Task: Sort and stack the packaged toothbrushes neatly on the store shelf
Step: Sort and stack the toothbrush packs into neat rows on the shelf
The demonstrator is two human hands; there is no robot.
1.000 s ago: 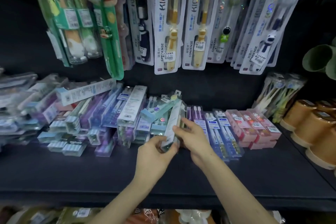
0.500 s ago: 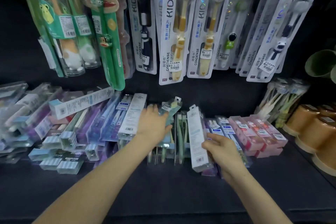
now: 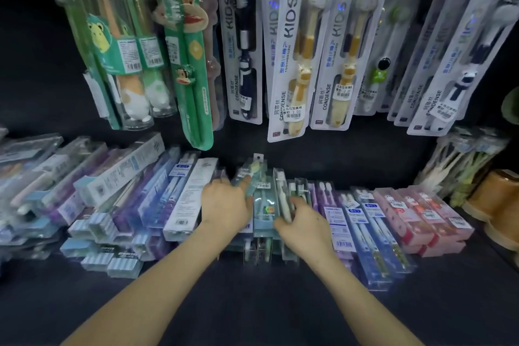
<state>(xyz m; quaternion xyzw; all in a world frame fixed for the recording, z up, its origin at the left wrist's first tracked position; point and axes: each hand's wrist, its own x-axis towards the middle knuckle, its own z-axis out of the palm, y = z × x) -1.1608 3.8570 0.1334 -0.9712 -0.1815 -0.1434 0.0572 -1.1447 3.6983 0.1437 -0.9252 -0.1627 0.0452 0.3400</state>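
Now the left hand (image 3: 224, 205) presses the teal toothbrush pack (image 3: 264, 205) in the middle of the shelf (image 3: 252, 303), apparently steadying it, while the right hand (image 3: 304, 223) pinches a white pack (image 3: 281, 192) to slot it alongside.

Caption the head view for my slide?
Left hand touches the teal pack; right hand grips a clear toothbrush pack beside it.
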